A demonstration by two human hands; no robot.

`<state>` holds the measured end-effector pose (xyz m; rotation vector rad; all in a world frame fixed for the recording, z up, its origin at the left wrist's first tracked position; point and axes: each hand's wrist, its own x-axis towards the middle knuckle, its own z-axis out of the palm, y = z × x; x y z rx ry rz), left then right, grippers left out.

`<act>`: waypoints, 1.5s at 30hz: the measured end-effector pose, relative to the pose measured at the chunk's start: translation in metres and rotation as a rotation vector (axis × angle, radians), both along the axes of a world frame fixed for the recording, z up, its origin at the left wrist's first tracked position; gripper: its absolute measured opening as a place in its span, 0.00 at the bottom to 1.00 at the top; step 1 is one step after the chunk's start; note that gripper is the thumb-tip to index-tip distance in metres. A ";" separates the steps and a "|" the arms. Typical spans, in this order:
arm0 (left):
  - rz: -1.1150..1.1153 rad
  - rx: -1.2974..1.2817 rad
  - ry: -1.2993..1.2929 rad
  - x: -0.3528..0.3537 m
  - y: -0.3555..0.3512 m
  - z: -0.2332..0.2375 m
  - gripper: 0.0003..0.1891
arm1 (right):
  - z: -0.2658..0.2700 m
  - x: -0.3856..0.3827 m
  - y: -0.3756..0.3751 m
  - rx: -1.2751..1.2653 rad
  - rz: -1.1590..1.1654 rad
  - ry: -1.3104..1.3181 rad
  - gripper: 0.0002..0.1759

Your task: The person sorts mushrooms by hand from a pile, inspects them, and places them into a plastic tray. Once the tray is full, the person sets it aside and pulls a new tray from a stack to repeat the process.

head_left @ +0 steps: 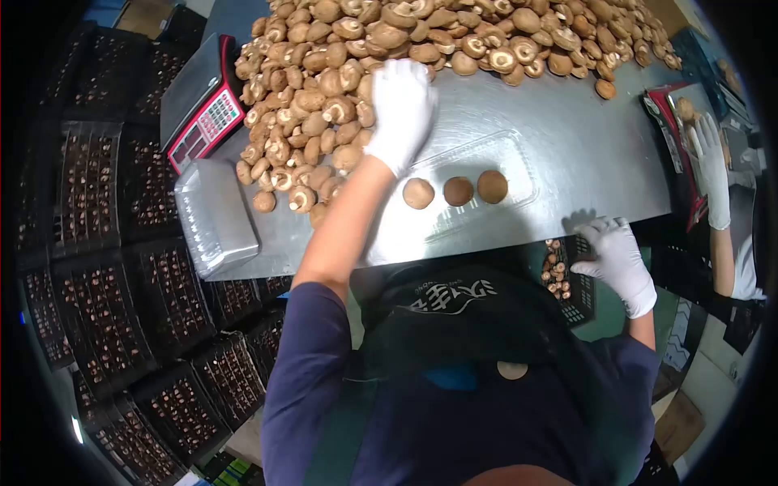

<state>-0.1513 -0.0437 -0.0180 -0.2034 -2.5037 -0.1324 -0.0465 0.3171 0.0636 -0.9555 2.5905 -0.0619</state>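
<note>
We see three round brown mushrooms (pixel 458 191) in a row inside a clear tray (pixel 504 151); a big mushroom pile (pixel 324 105) lies just beyond.

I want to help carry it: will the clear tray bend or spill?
Tray looks thin and see-through, so probably floppy and light. Its three mushrooms sit loose and round, so they'd likely roll if it tilts.

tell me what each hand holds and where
Left hand lies palm-down on the mushroom pile; any grip is hidden. Right hand touches the black crate rim.
</note>
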 end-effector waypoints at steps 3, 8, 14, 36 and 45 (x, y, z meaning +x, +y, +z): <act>0.139 -0.343 -0.040 -0.036 -0.025 -0.019 0.08 | -0.004 0.000 0.013 -0.035 -0.101 0.164 0.30; 0.045 -0.035 0.026 -0.021 -0.016 0.001 0.11 | -0.033 -0.052 -0.022 -0.466 -0.337 0.126 0.18; -0.245 1.750 -0.686 0.021 0.006 0.018 0.13 | -0.099 -0.175 -0.105 -0.737 -0.239 0.580 0.26; -0.521 0.429 -0.515 0.069 0.049 -0.020 0.08 | -0.103 -0.082 -0.087 -0.795 -0.515 -0.325 0.07; -0.086 0.336 0.057 -0.016 0.012 0.009 0.19 | -0.094 -0.091 -0.095 -0.640 -0.323 0.197 0.08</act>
